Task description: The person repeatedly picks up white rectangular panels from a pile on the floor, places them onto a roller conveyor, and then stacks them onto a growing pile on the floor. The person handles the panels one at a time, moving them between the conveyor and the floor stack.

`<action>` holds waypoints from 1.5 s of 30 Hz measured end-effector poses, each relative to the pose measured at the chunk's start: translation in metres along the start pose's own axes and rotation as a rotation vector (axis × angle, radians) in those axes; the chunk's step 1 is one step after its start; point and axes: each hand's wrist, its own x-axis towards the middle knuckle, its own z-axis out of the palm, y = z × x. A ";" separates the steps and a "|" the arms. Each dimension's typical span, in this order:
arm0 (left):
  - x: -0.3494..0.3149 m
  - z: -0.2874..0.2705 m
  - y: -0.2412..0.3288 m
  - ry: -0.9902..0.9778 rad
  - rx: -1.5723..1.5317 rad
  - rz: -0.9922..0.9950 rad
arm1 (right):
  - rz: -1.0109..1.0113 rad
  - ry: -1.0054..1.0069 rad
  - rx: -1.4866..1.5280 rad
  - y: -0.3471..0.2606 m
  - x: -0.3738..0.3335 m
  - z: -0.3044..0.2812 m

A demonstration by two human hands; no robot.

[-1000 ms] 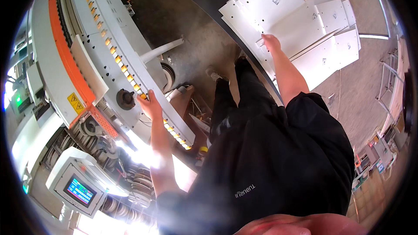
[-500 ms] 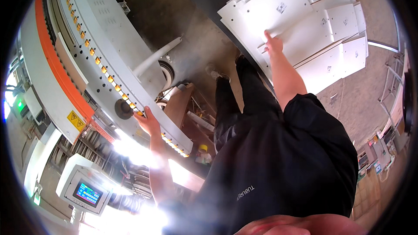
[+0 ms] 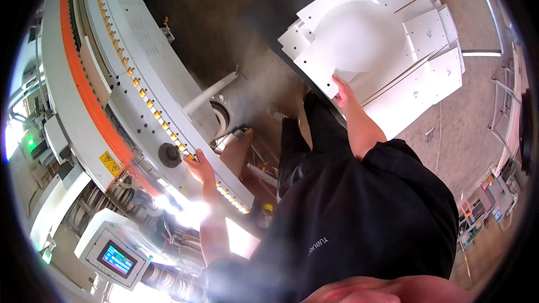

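Currently standing between a machine and a stack, a person in dark clothes is reaching with the right hand (image 3: 344, 91) to the near edge of a white panel (image 3: 324, 60). The white panel is lying on the person's right, atop a stack of white boards (image 3: 446, 73), and a pale haze is masking its middle. One finger is showing on the upper face, just beside a drilled hole (image 3: 328, 85); the rest of the grip is hiding at the edge, leaving it impossible to tell how tightly it is closing.

On the other side, the left hand (image 3: 203, 169) is resting on the machine's pale rail (image 3: 238, 191) near a dark round knob (image 3: 169, 155), thumb and fingers standing apart, nothing visible between them, close by a row of yellow rollers (image 3: 142, 93).

Sound handling is probably calling for thumb above and fingers below, well in from the corner, with the panel staying level and not scraping the boards beneath. One-handed, a broad sheet is likely to be tipping at its far side; the left hand, judging by its place, is best keeping its fingertips clear of the rollers.
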 end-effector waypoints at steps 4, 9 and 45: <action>-0.003 0.000 -0.001 0.076 0.001 0.075 | -0.161 0.047 0.126 -0.026 -0.033 0.000; 0.003 -0.006 -0.011 0.014 -0.032 0.076 | -0.405 0.321 -0.254 -0.050 -0.065 -0.009; -0.156 -0.035 -0.192 -0.480 -2.185 -0.340 | -1.892 -0.382 -1.404 0.057 -0.369 0.112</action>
